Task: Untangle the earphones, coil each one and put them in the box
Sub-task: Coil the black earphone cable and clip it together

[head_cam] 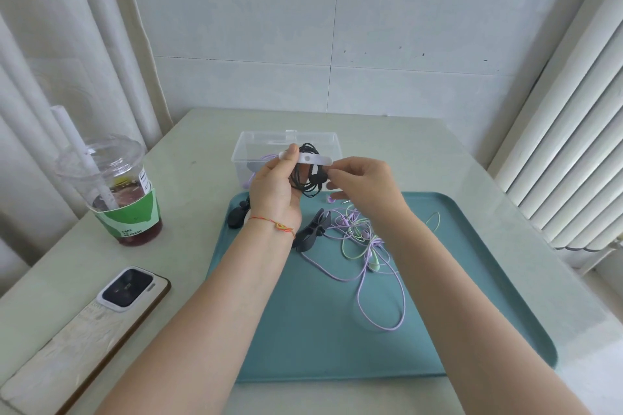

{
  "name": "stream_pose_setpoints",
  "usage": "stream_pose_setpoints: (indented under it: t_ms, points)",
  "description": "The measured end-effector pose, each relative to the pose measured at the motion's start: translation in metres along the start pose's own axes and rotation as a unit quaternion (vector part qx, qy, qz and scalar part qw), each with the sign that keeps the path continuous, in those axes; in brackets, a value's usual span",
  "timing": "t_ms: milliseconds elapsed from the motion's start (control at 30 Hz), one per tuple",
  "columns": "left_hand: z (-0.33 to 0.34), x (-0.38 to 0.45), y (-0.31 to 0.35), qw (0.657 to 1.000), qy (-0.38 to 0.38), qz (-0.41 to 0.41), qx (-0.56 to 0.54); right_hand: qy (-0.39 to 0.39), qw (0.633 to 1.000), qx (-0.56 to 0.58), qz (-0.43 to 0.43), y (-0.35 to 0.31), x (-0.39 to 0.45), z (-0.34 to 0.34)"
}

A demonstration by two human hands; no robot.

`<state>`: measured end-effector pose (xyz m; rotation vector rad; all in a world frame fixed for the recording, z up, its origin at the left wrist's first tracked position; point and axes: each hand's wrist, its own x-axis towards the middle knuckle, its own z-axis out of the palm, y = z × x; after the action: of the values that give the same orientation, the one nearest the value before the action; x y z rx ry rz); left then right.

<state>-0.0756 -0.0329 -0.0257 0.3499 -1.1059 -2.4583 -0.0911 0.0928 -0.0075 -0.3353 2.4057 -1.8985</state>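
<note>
The left hand (274,184) is holding a coiled black earphone (308,175) up above the far edge of the teal tray (472,313), its fingers curled round the bundle and its thumb pinning one end of a white strap (306,158) across the top of it. The right hand (365,180) is reaching in from the other side, its fingertips pinching the strap's free end (the strap's long axis is running level, left to right, between the two hands). The coil is hanging upright, loops falling below the strap.

The relation that matters: the clear box (333,141) is sitting on the counter (188,185) directly behind the coil, lid off, just beyond the fingers. Both hands are about equally near it, though the left one is carrying the bundle and so seems the likelier to make the drop. A lilac cable appears to be lying inside the box already, low on its left side.

The strap is looking soft and translucent, rubbery, with a round stud or hole at its middle. The black cable is thin and matte, wound into loose, uneven loops. On the tray, a lilac earphone (381,293) and a pale green earphone (357,239) are lying tangled together under the right forearm, slick and springy-looking. Dark grey straps (312,232) are resting near the left wrist.
</note>
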Motion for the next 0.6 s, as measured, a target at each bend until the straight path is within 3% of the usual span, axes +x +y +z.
stream_pose_setpoints:
  t_ms: [167, 333, 500, 600]
  points:
    - [0.003, -0.001, 0.010, 0.999, -0.038, -0.011, 0.012, -0.043, 0.998, 0.045, 0.013, -0.010, 0.006, -0.022]
    - [0.005, -0.002, 0.026, 0.995, -0.081, -0.004, 0.065, -0.069, 0.996, -0.047, -0.024, -0.027, 0.011, -0.025]
    - [-0.007, 0.003, 0.044, 0.983, -0.059, -0.005, 0.172, -0.051, 0.983, -0.170, -0.038, -0.047, 0.023, -0.020]
    - [-0.023, 0.019, 0.060, 0.960, 0.009, 0.064, 0.273, -0.006, 0.983, -0.175, -0.045, -0.055, 0.036, -0.012]
